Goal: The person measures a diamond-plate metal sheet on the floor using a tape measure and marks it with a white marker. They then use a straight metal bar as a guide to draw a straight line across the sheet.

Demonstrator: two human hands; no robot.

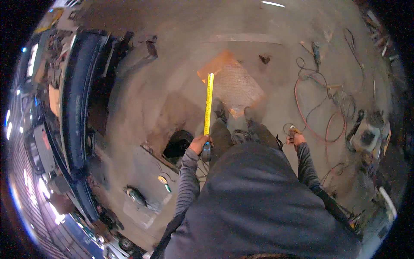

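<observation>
My left hand (pixel 199 144) is closed round a tape measure (pixel 208 105). Its yellow blade is pulled out and points away from me, the tip above the near-left side of a rusty, orange-edged sheet (pixel 241 88) on the floor. The dark case hangs below my fingers. Out to the right, my right hand (pixel 296 138) has its fingers curled together. Something small and pale shows at its fingertips, too small to name. My feet stand at the sheet's near edge.
A dark, open-topped box shape (pixel 177 144) lies left of my left hand. Beyond it, a grinder-like power tool (pixel 136 196) rests on a grey panel. Red and dark cables (pixel 297 97) loop over the floor at right, near a boxy machine (pixel 367 137). Long dark beams (pixel 79 103) line the left.
</observation>
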